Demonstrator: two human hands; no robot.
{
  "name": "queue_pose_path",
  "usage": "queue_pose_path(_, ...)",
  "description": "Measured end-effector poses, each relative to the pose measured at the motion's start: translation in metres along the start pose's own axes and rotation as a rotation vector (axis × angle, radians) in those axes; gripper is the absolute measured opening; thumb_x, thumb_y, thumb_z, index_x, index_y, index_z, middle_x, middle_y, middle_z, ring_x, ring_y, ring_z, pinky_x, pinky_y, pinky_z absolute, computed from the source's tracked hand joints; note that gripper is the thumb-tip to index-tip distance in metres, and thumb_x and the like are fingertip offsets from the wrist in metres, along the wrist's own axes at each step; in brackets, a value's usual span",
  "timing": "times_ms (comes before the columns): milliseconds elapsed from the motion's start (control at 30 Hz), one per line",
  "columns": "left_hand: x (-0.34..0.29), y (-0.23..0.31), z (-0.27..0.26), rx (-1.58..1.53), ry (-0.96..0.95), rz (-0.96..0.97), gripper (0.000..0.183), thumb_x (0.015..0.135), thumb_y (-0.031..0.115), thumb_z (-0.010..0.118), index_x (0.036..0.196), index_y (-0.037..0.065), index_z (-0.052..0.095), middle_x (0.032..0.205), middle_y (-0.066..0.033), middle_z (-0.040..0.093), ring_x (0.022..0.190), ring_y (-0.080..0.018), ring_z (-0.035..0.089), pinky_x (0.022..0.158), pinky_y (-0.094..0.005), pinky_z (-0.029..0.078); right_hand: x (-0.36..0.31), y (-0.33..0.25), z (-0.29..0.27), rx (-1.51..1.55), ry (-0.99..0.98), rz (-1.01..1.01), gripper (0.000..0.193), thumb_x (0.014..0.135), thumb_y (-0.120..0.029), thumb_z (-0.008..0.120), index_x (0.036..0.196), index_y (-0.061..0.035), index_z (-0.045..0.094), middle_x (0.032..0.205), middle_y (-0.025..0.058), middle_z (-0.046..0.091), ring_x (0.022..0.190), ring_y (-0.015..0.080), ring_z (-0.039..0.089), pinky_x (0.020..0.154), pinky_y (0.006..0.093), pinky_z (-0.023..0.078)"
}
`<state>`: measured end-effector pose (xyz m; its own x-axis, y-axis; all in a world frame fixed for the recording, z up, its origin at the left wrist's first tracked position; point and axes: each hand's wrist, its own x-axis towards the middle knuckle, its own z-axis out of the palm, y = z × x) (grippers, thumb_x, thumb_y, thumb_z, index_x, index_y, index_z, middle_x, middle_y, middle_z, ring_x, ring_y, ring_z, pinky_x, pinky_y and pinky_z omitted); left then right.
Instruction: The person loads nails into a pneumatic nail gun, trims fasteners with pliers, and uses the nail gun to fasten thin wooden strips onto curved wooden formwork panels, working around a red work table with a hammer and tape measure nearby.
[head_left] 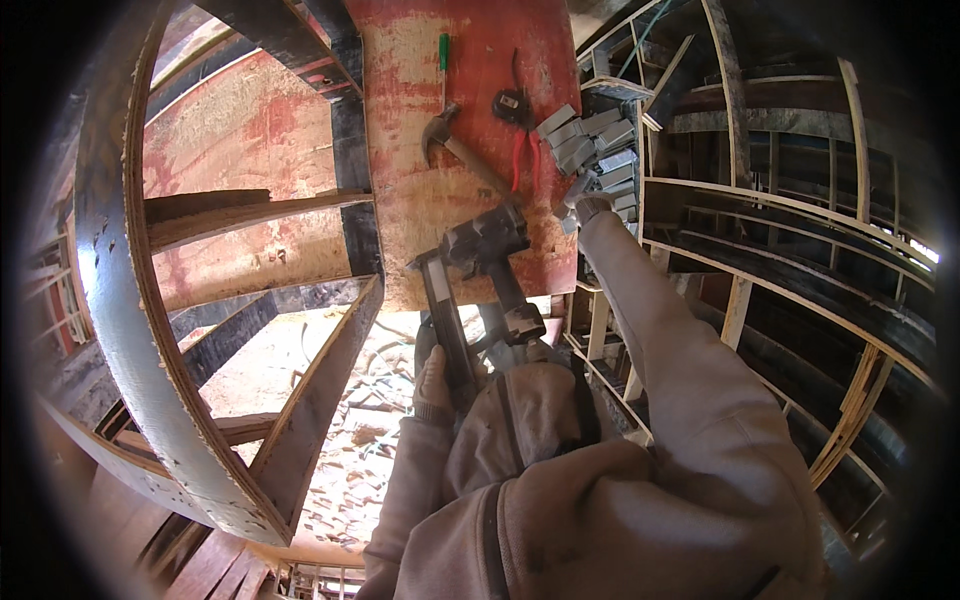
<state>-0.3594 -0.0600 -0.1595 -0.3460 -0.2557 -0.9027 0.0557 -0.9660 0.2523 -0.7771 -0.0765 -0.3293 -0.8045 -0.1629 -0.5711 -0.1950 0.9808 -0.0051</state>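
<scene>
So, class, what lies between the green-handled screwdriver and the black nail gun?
A brown wooden-handled claw hammer lies between the green-handled screwdriver and the black nail gun; the head view shows it.

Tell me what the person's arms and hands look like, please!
Both arms wear long, thick-looking, brownish-grey fabric sleeves: the left sleeve and the wrinkly right sleeve. Each narrows to a snug cuff at the wrist. The left hand and right hand are bare, but the right looks too small for details.
</scene>
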Motion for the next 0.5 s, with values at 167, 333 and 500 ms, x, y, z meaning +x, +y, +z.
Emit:
queue_pose_path(167,0.007,-0.004,-0.007,-0.053,-0.021,-0.017,0.05,0.105,0.049,0.046,0.124,0.004,0.06,0.092,-0.0122,0.071,0.076,-0.0257,0.069,0.071,-0.0382,0.058,-0.005,0.029,-0.033,0.343,-0.068,0.061,0.032,0.084,-0.022,0.084,0.103,0.0004,0.071,0.084,0.0113,0.071,0.062,0.0171,0.064,0.048,0.0323,0.049)
queue_pose_path(333,0.014,-0.011,-0.013,-0.232,-0.162,-0.015,0.047,0.104,0.043,0.05,0.134,0.008,0.054,0.101,-0.0113,0.069,0.08,-0.0263,0.069,0.073,-0.0402,0.059,-0.014,0.062,-0.058,0.858,-0.187,0.194,0.031,0.084,-0.021,0.084,0.102,0.0005,0.07,0.082,0.0105,0.07,0.059,0.0153,0.063,0.046,0.0299,0.048)
queue_pose_path(500,0.007,-0.014,-0.013,-0.238,-0.186,0.088,0.049,0.103,0.044,0.053,0.136,0.009,0.054,0.107,-0.0101,0.068,0.085,-0.0257,0.068,0.078,-0.0405,0.059,-0.005,0.057,-0.061,0.907,-0.15,0.232,0.03,0.084,-0.02,0.084,0.1,0.0007,0.07,0.08,0.0098,0.07,0.057,0.0136,0.062,0.045,0.0275,0.047)
